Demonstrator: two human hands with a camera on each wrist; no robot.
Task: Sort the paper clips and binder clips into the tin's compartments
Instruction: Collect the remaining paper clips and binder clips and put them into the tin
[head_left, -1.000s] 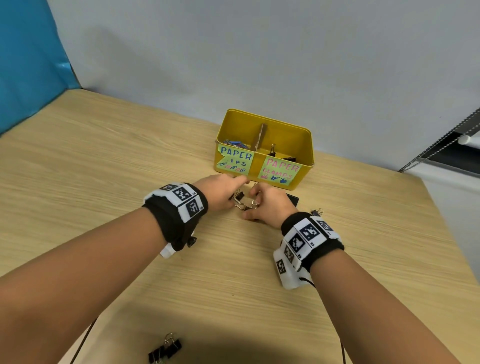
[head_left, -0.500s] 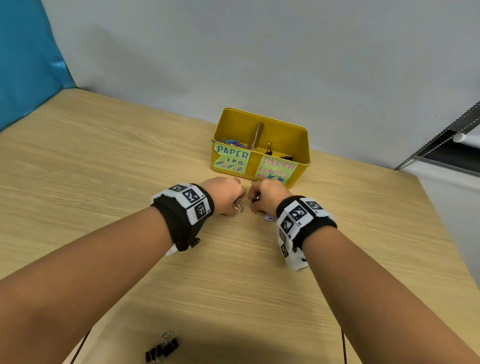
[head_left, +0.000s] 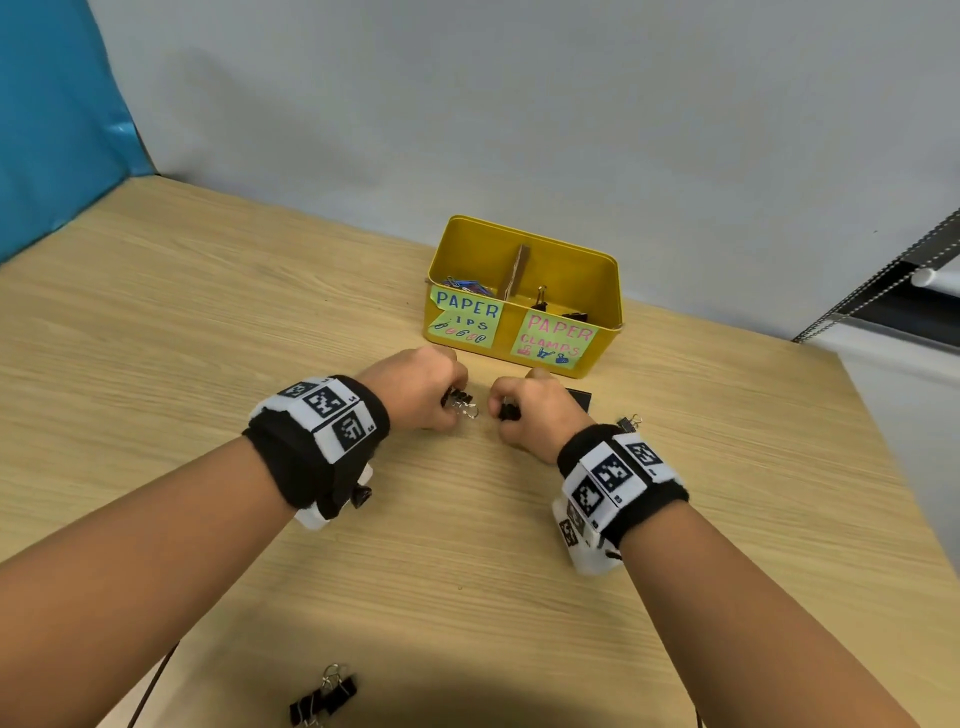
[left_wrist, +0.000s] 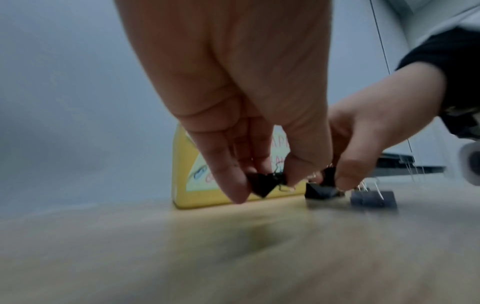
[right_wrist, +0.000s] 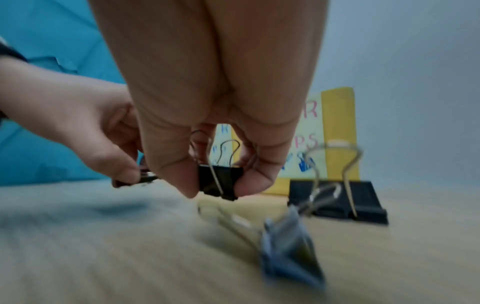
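A yellow tin (head_left: 608, 291) stands at the back of the wooden table, split by a cardboard divider, with labels "PAPER CLIPS" on the left and "PAPER CLAMPS" on the right. Coloured paper clips (head_left: 464, 286) lie in its left compartment and black binder clips (head_left: 543, 300) in its right. Just in front of the tin, my left hand (head_left: 457, 402) pinches a small black binder clip (left_wrist: 262, 184) a little above the table. My right hand (head_left: 506, 410) pinches another black binder clip (right_wrist: 221, 181) by its sides, just above the wood.
A large black binder clip (right_wrist: 337, 197) lies right of my right hand, close to the tin. A small clip (head_left: 628, 422) sits further right, and a blurred bluish clip (right_wrist: 288, 253) lies near the right wrist. More black binder clips (head_left: 324, 696) lie near the table's front edge.
Both hands have drawn slightly apart, each lifting a black binder clip off the cluster in front of the tin.
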